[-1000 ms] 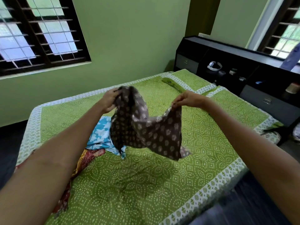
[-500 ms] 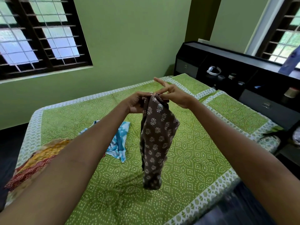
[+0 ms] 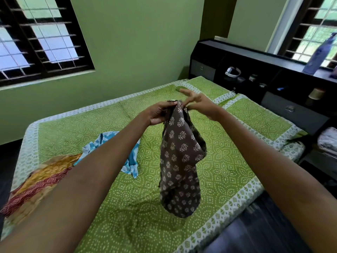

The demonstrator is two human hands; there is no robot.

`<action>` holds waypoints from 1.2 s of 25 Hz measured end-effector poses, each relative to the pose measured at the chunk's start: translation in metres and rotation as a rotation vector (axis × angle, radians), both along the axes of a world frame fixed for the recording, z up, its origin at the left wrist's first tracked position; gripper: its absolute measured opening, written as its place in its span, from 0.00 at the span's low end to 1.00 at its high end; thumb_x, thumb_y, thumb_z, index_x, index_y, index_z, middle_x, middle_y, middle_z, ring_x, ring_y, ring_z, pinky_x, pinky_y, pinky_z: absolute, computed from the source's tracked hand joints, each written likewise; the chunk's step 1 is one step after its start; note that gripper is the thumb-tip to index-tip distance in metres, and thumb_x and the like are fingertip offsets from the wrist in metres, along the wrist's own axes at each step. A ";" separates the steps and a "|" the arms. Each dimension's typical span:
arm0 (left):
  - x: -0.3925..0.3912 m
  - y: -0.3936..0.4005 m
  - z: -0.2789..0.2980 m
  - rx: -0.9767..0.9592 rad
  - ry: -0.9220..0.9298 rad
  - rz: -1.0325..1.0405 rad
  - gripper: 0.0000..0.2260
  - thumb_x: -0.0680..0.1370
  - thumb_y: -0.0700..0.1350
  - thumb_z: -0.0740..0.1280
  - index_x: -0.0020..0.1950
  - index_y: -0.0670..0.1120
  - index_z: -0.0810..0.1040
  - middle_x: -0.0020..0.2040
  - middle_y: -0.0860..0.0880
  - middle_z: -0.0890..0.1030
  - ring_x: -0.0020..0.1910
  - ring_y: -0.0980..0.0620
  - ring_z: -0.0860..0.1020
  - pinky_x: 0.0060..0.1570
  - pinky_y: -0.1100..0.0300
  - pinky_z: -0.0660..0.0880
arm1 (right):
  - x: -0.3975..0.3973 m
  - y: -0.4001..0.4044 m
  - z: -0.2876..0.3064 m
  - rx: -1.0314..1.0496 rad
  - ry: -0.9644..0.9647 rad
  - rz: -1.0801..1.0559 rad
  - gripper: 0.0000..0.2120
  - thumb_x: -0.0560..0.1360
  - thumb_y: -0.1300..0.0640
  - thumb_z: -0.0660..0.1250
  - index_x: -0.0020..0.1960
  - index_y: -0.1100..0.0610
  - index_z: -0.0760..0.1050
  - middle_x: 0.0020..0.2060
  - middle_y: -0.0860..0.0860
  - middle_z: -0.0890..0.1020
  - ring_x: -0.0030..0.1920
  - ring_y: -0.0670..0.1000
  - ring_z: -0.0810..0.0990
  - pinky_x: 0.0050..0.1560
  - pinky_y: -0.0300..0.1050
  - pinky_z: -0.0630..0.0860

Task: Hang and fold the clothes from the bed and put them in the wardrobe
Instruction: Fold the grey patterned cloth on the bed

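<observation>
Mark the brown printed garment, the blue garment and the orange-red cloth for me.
brown printed garment [image 3: 179, 156]: head view, middle of the hanging fabric.
blue garment [image 3: 130, 161]: head view, lower right part on the bed.
orange-red cloth [image 3: 42, 177]: head view, middle of its striped folds.

I see open bedspread on the bed [image 3: 237, 143] right of the hanging brown garment [image 3: 179, 161]; left, the blue cloth [image 3: 131, 161] and orange-red cloth [image 3: 42, 178] block my path.
</observation>
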State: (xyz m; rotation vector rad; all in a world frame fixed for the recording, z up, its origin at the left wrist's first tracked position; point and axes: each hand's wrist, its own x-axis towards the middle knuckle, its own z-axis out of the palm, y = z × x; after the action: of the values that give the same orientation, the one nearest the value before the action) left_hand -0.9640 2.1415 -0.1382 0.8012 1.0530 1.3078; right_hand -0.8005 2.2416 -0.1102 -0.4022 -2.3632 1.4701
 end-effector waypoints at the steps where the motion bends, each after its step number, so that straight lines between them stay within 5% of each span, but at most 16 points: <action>1: 0.001 0.002 -0.001 -0.010 0.053 0.035 0.05 0.75 0.39 0.65 0.48 0.41 0.78 0.40 0.47 0.83 0.40 0.51 0.80 0.47 0.58 0.77 | 0.004 -0.003 -0.011 0.046 -0.067 -0.032 0.16 0.72 0.73 0.62 0.47 0.56 0.82 0.73 0.54 0.62 0.71 0.52 0.61 0.64 0.49 0.69; 4: -0.002 0.004 -0.001 -0.014 0.119 0.197 0.04 0.78 0.38 0.63 0.45 0.41 0.77 0.35 0.49 0.82 0.39 0.52 0.78 0.46 0.60 0.75 | 0.015 -0.010 -0.054 0.433 -0.534 -0.002 0.29 0.71 0.55 0.61 0.71 0.60 0.64 0.72 0.58 0.61 0.73 0.60 0.58 0.68 0.65 0.58; 6: -0.009 0.001 0.002 -0.003 0.210 0.255 0.04 0.77 0.36 0.65 0.42 0.41 0.77 0.33 0.50 0.81 0.37 0.53 0.77 0.42 0.63 0.75 | 0.024 -0.005 -0.074 0.767 -0.889 0.055 0.35 0.72 0.54 0.61 0.76 0.57 0.55 0.76 0.55 0.53 0.75 0.57 0.49 0.70 0.67 0.46; 8: -0.019 -0.004 0.006 0.019 0.382 0.289 0.04 0.75 0.36 0.67 0.41 0.41 0.78 0.34 0.50 0.80 0.37 0.54 0.76 0.39 0.64 0.72 | 0.033 0.000 -0.076 0.977 -0.982 0.077 0.34 0.72 0.57 0.65 0.75 0.58 0.57 0.74 0.55 0.56 0.74 0.56 0.53 0.70 0.66 0.50; 12: -0.047 -0.011 0.007 0.119 0.667 0.462 0.05 0.71 0.36 0.71 0.39 0.45 0.80 0.39 0.51 0.76 0.40 0.58 0.73 0.39 0.72 0.70 | 0.039 0.007 -0.054 1.335 -0.730 0.022 0.27 0.69 0.50 0.68 0.66 0.56 0.71 0.65 0.55 0.68 0.63 0.54 0.67 0.65 0.56 0.62; 15: -0.060 -0.013 0.008 0.167 0.653 0.551 0.06 0.72 0.35 0.71 0.38 0.45 0.79 0.39 0.51 0.74 0.41 0.58 0.73 0.42 0.71 0.70 | 0.035 0.002 -0.040 1.322 -0.463 -0.032 0.20 0.67 0.51 0.70 0.56 0.58 0.76 0.56 0.58 0.74 0.57 0.58 0.72 0.58 0.53 0.68; 18: -0.060 -0.013 0.009 0.189 0.670 0.566 0.04 0.72 0.35 0.71 0.39 0.42 0.79 0.39 0.52 0.73 0.41 0.58 0.72 0.43 0.71 0.70 | 0.025 -0.018 -0.038 1.540 -0.027 0.005 0.12 0.66 0.52 0.67 0.44 0.58 0.81 0.54 0.59 0.79 0.56 0.60 0.77 0.60 0.53 0.66; 20: -0.056 -0.013 0.011 0.225 0.691 0.584 0.05 0.71 0.34 0.71 0.47 0.37 0.81 0.40 0.52 0.73 0.41 0.59 0.72 0.42 0.73 0.69 | 0.014 -0.040 -0.038 1.522 0.158 0.190 0.10 0.67 0.54 0.62 0.37 0.59 0.80 0.43 0.57 0.82 0.46 0.56 0.80 0.56 0.49 0.68; 23: -0.053 -0.014 0.013 0.249 0.742 0.591 0.14 0.72 0.33 0.70 0.57 0.35 0.77 0.40 0.52 0.73 0.40 0.60 0.72 0.41 0.74 0.69 | 0.000 -0.056 -0.042 1.223 -0.022 0.262 0.04 0.64 0.57 0.65 0.31 0.56 0.72 0.23 0.51 0.71 0.26 0.51 0.69 0.33 0.47 0.71; 25: -0.054 -0.017 0.010 0.233 0.758 0.564 0.14 0.72 0.33 0.71 0.57 0.36 0.77 0.40 0.52 0.74 0.41 0.60 0.73 0.43 0.73 0.70 | -0.004 -0.049 -0.043 1.088 -0.349 0.137 0.12 0.68 0.49 0.65 0.42 0.58 0.72 0.26 0.49 0.67 0.30 0.53 0.68 0.34 0.45 0.64; 27: -0.056 -0.022 0.004 0.203 0.778 0.529 0.13 0.72 0.34 0.71 0.56 0.37 0.78 0.41 0.52 0.75 0.41 0.60 0.73 0.44 0.72 0.71 | -0.004 -0.043 -0.039 0.951 -0.579 0.109 0.20 0.72 0.49 0.68 0.56 0.62 0.71 0.37 0.52 0.74 0.39 0.55 0.74 0.39 0.44 0.66; 30: -0.062 -0.030 -0.009 0.152 0.793 0.492 0.13 0.72 0.34 0.71 0.55 0.34 0.78 0.42 0.51 0.74 0.41 0.59 0.73 0.41 0.73 0.71 | -0.004 -0.027 -0.028 0.685 -0.640 0.103 0.20 0.73 0.55 0.69 0.60 0.64 0.72 0.51 0.58 0.78 0.50 0.56 0.76 0.45 0.43 0.70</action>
State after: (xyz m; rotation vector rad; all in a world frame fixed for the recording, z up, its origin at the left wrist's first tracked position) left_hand -1.0261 2.1119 -0.1468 1.2832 1.8800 1.5227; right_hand -0.8050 2.2144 -0.1385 -0.6309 -3.2192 0.5013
